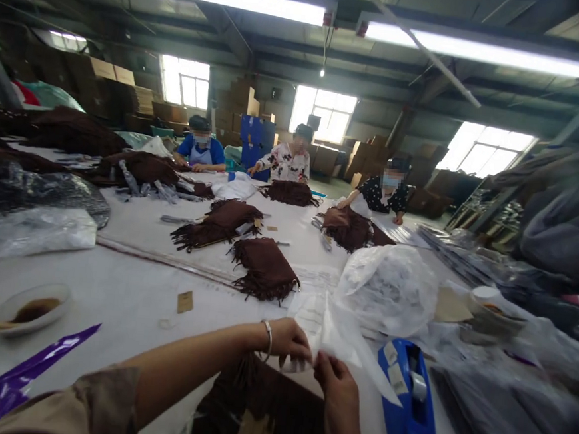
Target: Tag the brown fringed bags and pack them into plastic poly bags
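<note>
My left hand [287,340], a bracelet at its wrist, is closed with the fingers curled down at the edge of a thin translucent plastic bag [337,338]. Opposite it, my right hand [340,389] pinches the same plastic between thumb and fingers, the two hands almost touching. Below them lies a folded dark brown cloth [294,408] with a tan tag [255,431] on its front. Part of its lower side runs out of view. Beside my right hand stands a blue tape dispenser [410,400].
Fringed brown folded pieces [265,265] lie farther up the white table [133,298]. A bowl [31,309] and purple plastic [0,388] are at left. A bulging clear bag [389,288] and stacked grey bags [494,420] lie at right. Three people [286,160] work across the table.
</note>
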Motion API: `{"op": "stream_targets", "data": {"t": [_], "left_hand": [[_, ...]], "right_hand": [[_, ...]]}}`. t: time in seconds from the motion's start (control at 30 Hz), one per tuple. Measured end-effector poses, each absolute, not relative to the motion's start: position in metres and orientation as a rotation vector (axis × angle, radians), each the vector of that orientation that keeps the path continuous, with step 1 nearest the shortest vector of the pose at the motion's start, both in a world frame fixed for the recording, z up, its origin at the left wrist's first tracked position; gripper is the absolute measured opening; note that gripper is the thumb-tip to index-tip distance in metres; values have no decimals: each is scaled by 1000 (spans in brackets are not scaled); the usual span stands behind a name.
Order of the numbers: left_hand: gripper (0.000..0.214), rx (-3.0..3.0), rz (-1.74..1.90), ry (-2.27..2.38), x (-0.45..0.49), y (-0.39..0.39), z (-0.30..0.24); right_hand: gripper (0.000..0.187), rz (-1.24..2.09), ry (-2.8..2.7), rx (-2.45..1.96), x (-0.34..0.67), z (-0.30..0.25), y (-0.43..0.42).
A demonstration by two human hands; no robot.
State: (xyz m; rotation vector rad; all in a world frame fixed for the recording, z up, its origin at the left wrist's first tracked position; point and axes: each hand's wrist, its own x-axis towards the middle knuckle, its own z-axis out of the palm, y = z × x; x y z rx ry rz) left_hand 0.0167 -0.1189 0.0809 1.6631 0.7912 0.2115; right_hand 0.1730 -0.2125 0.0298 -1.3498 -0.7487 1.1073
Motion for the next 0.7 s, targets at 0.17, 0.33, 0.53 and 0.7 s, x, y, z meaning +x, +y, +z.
{"op": "stream_targets", "data": {"t": [0.17,0.33,0.53,0.7], "left_hand": [[50,1360,122,645,10,-118,81],[50,1316,82,625,12,-122,80],[45,1435,152,633,20,-125,81],[48,1467,174,706,20,-130,84]], "right_hand": [[43,1101,-671,-1280,166,42,-219],[42,1158,-616,-1261,167,35,-222],[37,1162,-582,-1210,169,32,-222],[35,1165,-544,-1177,170,32,-224]]}}
